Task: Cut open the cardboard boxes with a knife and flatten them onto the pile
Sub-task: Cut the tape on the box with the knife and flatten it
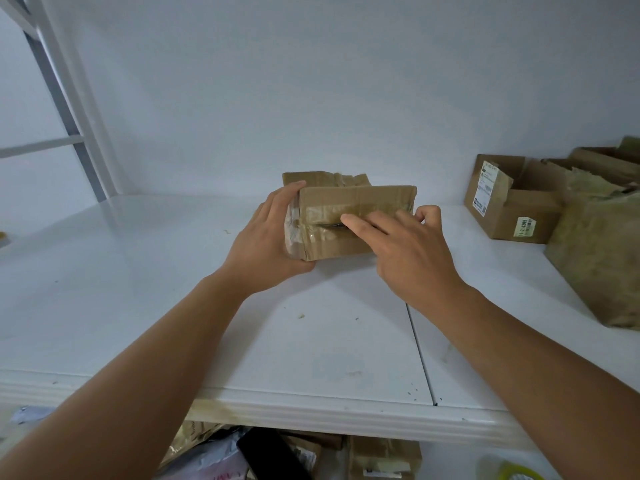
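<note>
Cardboard box (349, 220) near desk (138, 289) back edge was clasped at its left end by left hand (263, 244), grip curled round; right hand (405, 251) fingers, straight, were pressed on taped front.

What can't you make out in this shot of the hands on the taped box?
- Head view: whether a knife is held; the right hand covers the slit in the small box.
- Text on the labelled box: too small.
- Boxes at far right: cut off by the frame edge.
- Items under the table: hidden by its edge.
</note>
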